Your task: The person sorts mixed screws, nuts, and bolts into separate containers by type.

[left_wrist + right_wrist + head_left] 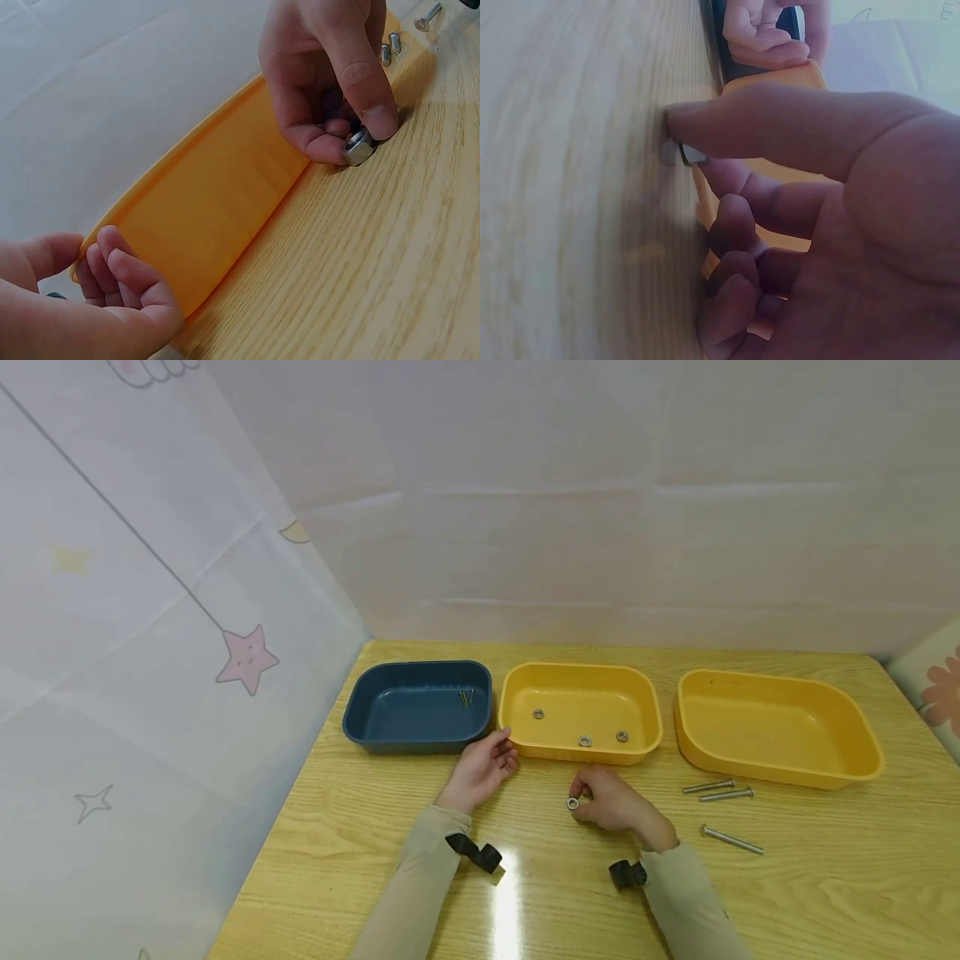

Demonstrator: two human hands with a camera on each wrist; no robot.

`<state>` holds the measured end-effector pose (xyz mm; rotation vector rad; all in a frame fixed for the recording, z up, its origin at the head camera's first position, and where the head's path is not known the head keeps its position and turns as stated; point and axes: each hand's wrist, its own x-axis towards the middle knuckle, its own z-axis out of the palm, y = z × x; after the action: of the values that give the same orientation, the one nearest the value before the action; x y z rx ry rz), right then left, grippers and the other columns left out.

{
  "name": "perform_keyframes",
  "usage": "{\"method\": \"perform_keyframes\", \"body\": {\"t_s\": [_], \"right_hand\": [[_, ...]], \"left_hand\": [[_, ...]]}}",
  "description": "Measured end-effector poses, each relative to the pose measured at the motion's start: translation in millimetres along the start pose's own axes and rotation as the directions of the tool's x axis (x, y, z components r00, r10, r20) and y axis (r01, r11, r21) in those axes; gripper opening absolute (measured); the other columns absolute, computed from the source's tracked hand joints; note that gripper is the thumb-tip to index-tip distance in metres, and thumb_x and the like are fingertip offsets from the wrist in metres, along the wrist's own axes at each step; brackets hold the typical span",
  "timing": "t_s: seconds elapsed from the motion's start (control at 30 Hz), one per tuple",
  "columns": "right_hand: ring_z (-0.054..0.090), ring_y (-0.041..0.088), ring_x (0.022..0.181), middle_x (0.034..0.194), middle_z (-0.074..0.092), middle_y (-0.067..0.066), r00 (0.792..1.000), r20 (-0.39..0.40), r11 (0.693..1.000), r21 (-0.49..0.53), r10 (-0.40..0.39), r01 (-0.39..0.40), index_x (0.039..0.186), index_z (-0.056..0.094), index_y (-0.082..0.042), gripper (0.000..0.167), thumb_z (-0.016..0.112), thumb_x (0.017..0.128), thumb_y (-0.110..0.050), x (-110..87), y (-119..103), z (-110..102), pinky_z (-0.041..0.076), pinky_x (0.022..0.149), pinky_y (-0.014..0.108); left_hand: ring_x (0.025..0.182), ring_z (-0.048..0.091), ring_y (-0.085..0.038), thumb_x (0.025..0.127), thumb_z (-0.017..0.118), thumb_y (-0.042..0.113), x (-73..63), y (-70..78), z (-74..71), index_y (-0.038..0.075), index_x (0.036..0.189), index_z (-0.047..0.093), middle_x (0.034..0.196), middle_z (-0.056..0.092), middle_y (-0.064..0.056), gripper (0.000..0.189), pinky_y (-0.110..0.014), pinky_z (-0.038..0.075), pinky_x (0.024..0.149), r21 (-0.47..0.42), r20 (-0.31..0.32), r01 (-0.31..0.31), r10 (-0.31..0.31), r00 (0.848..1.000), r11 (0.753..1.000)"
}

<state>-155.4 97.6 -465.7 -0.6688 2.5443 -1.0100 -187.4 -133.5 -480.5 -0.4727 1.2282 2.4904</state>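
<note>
In the head view, my left hand [478, 774] holds the front left corner of the middle yellow bin [577, 697]. The left wrist view has its thumb on the rim and its fingers [124, 270] curled against the outer wall. Just in front of that bin, my right hand [613, 802] pinches a hex nut [573, 803] between thumb and forefinger. The right wrist view puts the nut [693, 154] close over the wooden tabletop, partly hidden by the thumb. Three more nuts lie apart inside the bin, one [538, 714] at left and two nearer the front.
Left of the middle bin stands a dark blue bin [405, 718] with a few thin screws [466, 698] in it. Another yellow bin [776, 735] is at the right. Three long bolts [732, 840] lie on the table in front of it. A fabric backdrop rises behind the table.
</note>
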Motion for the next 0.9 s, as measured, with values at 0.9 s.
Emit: {"method": "perform_keyframes", "body": {"t_s": [0.9], "right_hand": [[0.042,0.013,0.064,0.069,0.046,-0.001,0.997,-0.024,0.997,0.006,0.071,-0.071,0.080,0.063,-0.006,0.014,0.071,0.069,-0.001,0.8,-1.8,1.7,0.032,0.059,0.023]], "left_hand": [[0.075,0.048,-0.013,0.099,0.054,0.016,-0.1,-0.9,-0.9,0.008,0.094,0.056,0.082,0.052,0.000,0.010,-0.023,0.042,0.069,-0.001,0.003,-0.003,0.003,1.000,1.000]]}}
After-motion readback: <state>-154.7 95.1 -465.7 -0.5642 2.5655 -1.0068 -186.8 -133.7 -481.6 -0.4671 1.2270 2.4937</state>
